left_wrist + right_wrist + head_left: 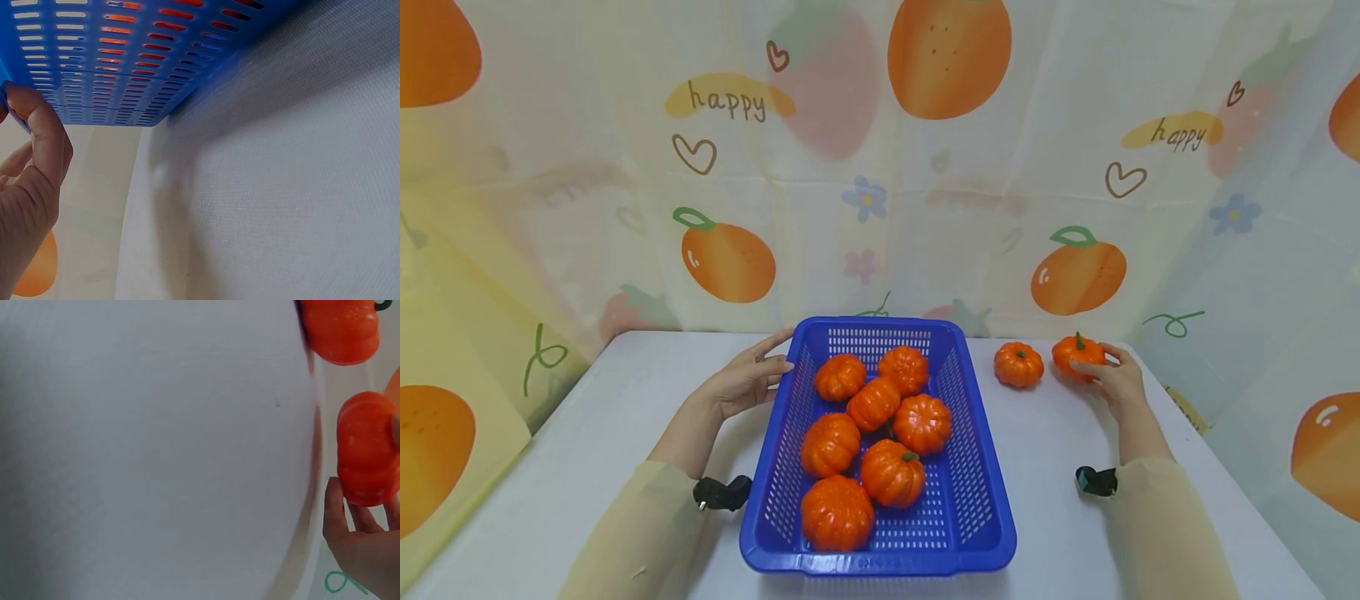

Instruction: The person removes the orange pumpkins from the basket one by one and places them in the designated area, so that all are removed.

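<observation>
A blue plastic basket (1000, 533) with slotted walls holds several small orange pumpkins (923, 423). My left hand (747, 379) grips its left rim near the far corner, and in the left wrist view the fingers (47, 134) bend at the rim. Over at the far right of the table, my right hand (1120, 379) holds another small pumpkin (1075, 358) with a green stem, thumb on the near side and fingers round its right side. The right wrist view shows that held pumpkin (365, 450) in the hand. One more pumpkin (1018, 365) sits between it and the basket.
The white table (1045, 492) ends close behind the basket, against a hanging cloth (880, 250) printed with fruit. Black wrist straps (722, 493) are on both arms. A yellowish object (1187, 410) shows past the table's right edge.
</observation>
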{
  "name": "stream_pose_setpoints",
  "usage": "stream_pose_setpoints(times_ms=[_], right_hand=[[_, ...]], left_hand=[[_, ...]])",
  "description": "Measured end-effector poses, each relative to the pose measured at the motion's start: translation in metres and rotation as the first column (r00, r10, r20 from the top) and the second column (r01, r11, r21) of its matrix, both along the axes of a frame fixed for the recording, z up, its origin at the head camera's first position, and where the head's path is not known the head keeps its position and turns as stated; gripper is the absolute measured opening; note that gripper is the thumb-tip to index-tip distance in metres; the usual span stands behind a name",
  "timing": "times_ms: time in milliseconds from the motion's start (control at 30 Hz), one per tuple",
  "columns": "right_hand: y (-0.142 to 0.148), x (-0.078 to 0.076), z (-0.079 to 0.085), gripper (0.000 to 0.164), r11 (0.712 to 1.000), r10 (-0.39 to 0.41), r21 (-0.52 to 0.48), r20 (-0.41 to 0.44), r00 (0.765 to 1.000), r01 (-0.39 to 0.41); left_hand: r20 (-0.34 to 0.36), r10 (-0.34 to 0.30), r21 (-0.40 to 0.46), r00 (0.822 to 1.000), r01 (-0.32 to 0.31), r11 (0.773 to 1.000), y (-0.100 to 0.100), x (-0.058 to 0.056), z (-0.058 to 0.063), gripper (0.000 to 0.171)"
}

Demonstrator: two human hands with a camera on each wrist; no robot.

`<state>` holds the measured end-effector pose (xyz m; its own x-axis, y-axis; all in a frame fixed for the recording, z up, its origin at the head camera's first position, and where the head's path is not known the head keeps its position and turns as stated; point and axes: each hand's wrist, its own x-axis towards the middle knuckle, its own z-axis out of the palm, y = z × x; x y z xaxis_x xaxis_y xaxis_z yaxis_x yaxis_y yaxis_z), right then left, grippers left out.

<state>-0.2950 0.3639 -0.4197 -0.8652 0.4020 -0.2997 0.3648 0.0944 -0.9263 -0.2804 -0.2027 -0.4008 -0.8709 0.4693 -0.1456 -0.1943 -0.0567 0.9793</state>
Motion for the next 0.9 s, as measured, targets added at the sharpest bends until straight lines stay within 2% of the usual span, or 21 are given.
stream_pose_setpoints(times_ms=[167, 267, 900], right_hand=[[0.005, 0.001, -0.011, 0.088, 0.997, 0.012, 0.079, 0.040, 0.999, -0.015], [0.006, 0.001, -0.014, 0.088, 0.994, 0.028, 0.100, 0.037, 0.999, -0.032], [0.006, 0.001, -0.013, 0.088, 0.989, 0.048, 0.135, 0.047, 0.998, -0.054]], left_hand=[[0.005, 0.005, -0.008, 1.000, -0.005, 1.000, 0.000, 0.000, 0.000, 0.075], [0.006, 0.003, -0.007, 1.000, -0.003, 1.000, 0.000, 0.000, -0.001, 0.075], [0.015, 0.005, 0.008, 1.000, -0.005, 1.000, 0.000, -0.001, -0.001, 0.075]])
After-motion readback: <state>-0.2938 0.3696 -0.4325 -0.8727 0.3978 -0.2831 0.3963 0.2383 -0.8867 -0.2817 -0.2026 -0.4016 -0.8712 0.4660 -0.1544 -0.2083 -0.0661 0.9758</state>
